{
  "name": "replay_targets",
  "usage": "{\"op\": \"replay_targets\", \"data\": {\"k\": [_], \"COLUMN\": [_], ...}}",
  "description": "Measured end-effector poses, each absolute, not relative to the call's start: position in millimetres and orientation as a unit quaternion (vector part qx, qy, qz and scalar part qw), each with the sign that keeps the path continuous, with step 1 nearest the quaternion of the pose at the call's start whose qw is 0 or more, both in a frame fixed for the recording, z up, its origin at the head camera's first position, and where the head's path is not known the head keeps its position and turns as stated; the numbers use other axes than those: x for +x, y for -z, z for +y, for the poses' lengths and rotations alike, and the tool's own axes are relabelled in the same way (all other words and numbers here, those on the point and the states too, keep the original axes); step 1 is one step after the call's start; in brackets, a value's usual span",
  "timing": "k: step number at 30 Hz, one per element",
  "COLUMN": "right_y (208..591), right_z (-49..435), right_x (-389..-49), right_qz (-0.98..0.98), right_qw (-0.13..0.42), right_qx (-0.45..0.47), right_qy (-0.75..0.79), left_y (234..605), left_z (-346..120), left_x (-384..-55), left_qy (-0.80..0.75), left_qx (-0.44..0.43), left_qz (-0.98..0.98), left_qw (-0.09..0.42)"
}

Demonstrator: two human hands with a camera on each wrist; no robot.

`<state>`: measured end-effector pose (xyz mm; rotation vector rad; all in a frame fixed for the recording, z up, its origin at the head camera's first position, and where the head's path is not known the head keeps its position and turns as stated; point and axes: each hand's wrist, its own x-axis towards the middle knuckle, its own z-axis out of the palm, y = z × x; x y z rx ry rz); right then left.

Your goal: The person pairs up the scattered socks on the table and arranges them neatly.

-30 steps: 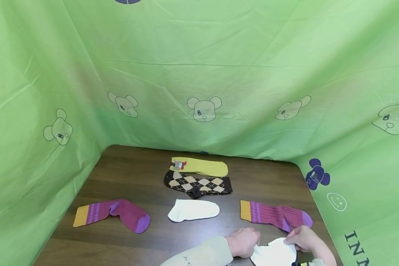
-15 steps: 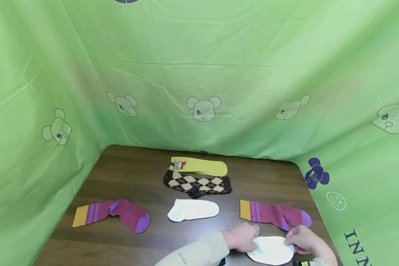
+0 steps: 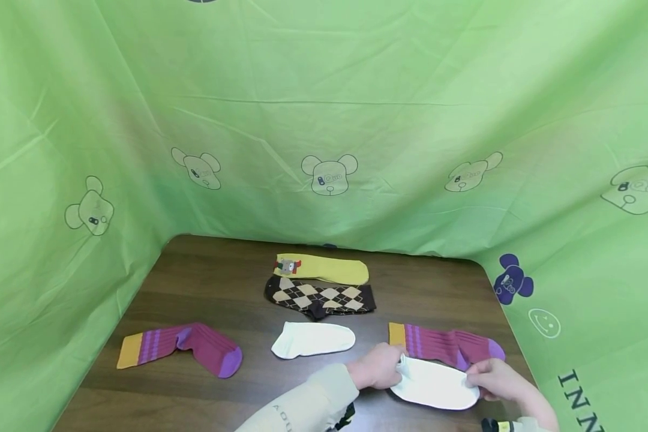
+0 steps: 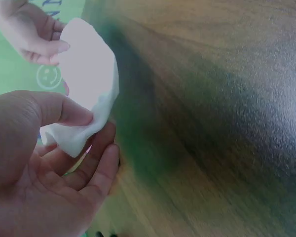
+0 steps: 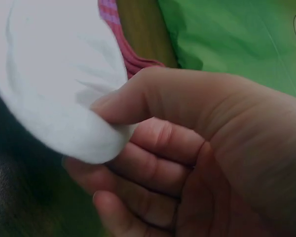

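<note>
A white ankle sock (image 3: 436,384) is stretched between my two hands, overlapping the lower edge of the right purple sock (image 3: 437,343) in the head view. My left hand (image 3: 379,367) pinches its cuff end between thumb and fingers, as the left wrist view shows. My right hand (image 3: 499,379) pinches the toe end; in the right wrist view the thumb (image 5: 123,103) lies on top of the white fabric, with the fingers beneath. Left of my hands, a second white ankle sock (image 3: 314,339) lies flat on the table.
On the brown table (image 3: 205,288) lie a yellow sock (image 3: 329,269) and a black argyle sock (image 3: 321,299) toward the back. Another purple sock (image 3: 180,345) with a mustard cuff lies at left. Green curtains (image 3: 324,120) enclose the back and sides.
Both hands have moved the white sock away from the front edge toward the right purple sock. It looks flatter and more stretched out than a second ago.
</note>
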<state>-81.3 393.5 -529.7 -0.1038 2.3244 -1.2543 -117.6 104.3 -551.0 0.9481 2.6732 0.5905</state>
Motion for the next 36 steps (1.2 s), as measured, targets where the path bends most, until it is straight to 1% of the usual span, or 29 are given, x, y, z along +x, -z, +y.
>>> {"op": "replay_targets", "data": {"k": [5, 7, 11, 22, 27, 34, 36], "right_y": [527.2, 526.9, 527.2, 537.2, 542.5, 549.1, 549.0], "right_z": [391.4, 388.0, 377.7, 339.3, 318.6, 294.0, 289.0], "right_x": [-88.4, -92.2, -99.3, -117.9, -125.8, -135.2, -139.3], "right_qz": [0.850, 0.855, 0.855, 0.824, 0.786, 0.792, 0.787], "right_qw": [0.220, 0.206, 0.188, 0.144, 0.125, 0.056, 0.049], "right_qx": [-0.089, -0.087, -0.056, 0.001, 0.005, 0.066, 0.074], "right_qy": [0.470, 0.468, 0.480, 0.548, 0.605, 0.604, 0.610], "left_y": [551.2, 551.4, 550.4, 552.0, 555.1, 553.0, 550.2], "left_z": [95.0, 90.6, 80.2, 47.9, 31.9, 14.0, 9.9], "left_x": [-126.8, -130.3, -137.9, -157.4, -162.0, -165.6, -167.3], "left_qy": [-0.230, -0.249, -0.295, -0.418, -0.468, -0.499, -0.498], "left_qx": [0.309, 0.301, 0.288, 0.226, 0.191, 0.165, 0.165], "left_qz": [0.916, 0.915, 0.907, 0.877, 0.860, 0.848, 0.848], "left_qw": [0.110, 0.100, 0.082, 0.074, 0.073, 0.074, 0.070]}}
